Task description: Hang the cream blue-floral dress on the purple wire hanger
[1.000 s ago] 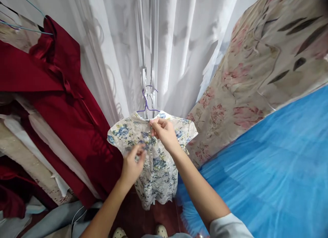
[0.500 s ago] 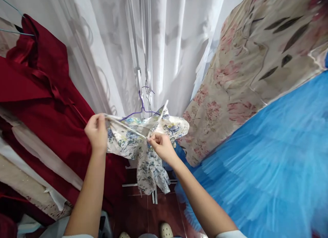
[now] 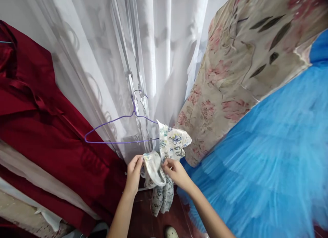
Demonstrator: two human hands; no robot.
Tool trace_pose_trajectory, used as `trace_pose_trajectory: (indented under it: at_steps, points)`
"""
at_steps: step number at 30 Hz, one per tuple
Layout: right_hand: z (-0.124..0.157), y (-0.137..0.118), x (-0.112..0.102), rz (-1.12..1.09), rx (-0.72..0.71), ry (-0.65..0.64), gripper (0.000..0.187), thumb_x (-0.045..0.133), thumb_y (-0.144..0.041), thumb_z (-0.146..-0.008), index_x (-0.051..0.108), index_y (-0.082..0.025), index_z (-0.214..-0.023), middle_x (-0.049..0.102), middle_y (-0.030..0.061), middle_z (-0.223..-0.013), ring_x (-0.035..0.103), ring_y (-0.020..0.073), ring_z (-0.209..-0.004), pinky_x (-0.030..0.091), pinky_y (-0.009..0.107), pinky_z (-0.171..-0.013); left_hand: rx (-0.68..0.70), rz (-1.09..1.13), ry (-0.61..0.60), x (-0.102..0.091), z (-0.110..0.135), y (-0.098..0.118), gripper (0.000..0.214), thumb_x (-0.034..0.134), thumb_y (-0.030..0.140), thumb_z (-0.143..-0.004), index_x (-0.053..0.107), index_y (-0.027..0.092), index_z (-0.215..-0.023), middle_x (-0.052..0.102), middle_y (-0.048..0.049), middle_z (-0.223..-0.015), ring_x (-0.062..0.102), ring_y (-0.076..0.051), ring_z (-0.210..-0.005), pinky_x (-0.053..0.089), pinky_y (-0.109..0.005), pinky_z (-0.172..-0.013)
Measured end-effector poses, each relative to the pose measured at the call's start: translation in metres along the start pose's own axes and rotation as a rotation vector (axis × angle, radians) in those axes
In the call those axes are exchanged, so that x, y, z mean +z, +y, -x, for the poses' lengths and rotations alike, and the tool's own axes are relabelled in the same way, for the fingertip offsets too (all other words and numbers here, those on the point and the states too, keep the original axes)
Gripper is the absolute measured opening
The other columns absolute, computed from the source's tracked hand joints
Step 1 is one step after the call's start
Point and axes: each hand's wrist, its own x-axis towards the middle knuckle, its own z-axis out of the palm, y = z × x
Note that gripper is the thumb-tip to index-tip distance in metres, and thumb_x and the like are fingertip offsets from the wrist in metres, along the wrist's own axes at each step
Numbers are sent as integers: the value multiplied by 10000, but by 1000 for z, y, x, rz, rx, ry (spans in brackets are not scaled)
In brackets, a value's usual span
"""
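A small white garment with a blue and yellow floral print (image 3: 174, 140) hangs by one side from a purple wire hanger (image 3: 110, 142). Only the right arm of the hanger is inside it; the left arm is bare. My left hand (image 3: 134, 171) pinches the garment's loose left edge, below the hanger. My right hand (image 3: 174, 171) is closed on the cloth near the middle of the neckline. Between my hands the fabric sags in a curve, and the patterned lower part dangles beneath. The fingertips of my right hand are partly hidden.
The hanger hooks on a white metal stand (image 3: 133, 60) before a white curtain (image 3: 161, 43). Dark red clothes (image 3: 64, 128) hang at left. A beige floral cloth (image 3: 217, 81) and a blue ruffled tulle skirt (image 3: 269, 156) fill the right. A clog (image 3: 171, 232) shows on the tiled floor.
My left hand has pulled the garment's left side off the hanger, moving down and right. My right hand has also moved lower. The view has shifted slightly.
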Motion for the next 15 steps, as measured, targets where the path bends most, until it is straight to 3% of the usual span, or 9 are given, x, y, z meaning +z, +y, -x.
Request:
trace_pose_trajectory:
  at_steps: [2,4,7,9,11,13,15]
  points:
    - [13,-1,-9,16,-77,-101,265,583,-440,-898,646,-183,-915,658,48,-858,593,210,-819,463,311,-761,97,-114,-160,22,11,10,259,598,402,-897,662,152,-882,650,-45,-838,602,-160,-790,472,-247,-738]
    - [24,-3,-13,-85,-121,-196,346,505,-494,-945,657,-187,-999,650,71,-991,568,238,-973,444,351,-891,209,-260,-279,41,18,17,224,567,359,-925,661,166,-861,628,-43,-834,590,-167,-810,461,-261,-771]
    - [32,2,-11,-289,-95,-307,393,543,-538,-922,656,-165,-869,604,35,-834,539,198,-826,456,315,-786,277,-393,-315,57,24,15,205,579,355,-918,683,182,-876,613,-56,-911,590,-188,-897,453,-284,-847]
    - [34,8,-11,-421,-48,-358,371,656,-516,-857,631,-149,-807,544,-3,-734,488,147,-697,436,272,-688,189,-363,-348,58,31,7,258,541,402,-936,675,198,-1020,618,-73,-1043,585,-212,-1023,441,-309,-939]
    - [36,8,-20,-520,-1,-387,363,688,-492,-839,621,-137,-806,524,-16,-705,464,119,-643,419,249,-644,17,-291,-449,54,43,-3,375,475,450,-960,604,215,-1222,610,-85,-1195,552,-229,-1157,400,-347,-1040]
    - [37,-1,-42,-507,10,-425,361,649,-485,-872,637,-126,-831,552,-5,-718,481,117,-639,422,244,-635,-149,-245,-573,45,58,-14,484,496,481,-943,525,219,-1349,593,-89,-1293,533,-244,-1215,373,-375,-1086]
    - [33,-19,-77,-374,-35,-473,352,618,-465,-899,667,-119,-849,591,12,-742,508,129,-658,431,246,-635,-250,-313,-621,32,72,-23,559,605,492,-875,540,211,-1353,599,-93,-1312,543,-274,-1206,384,-394,-1080]
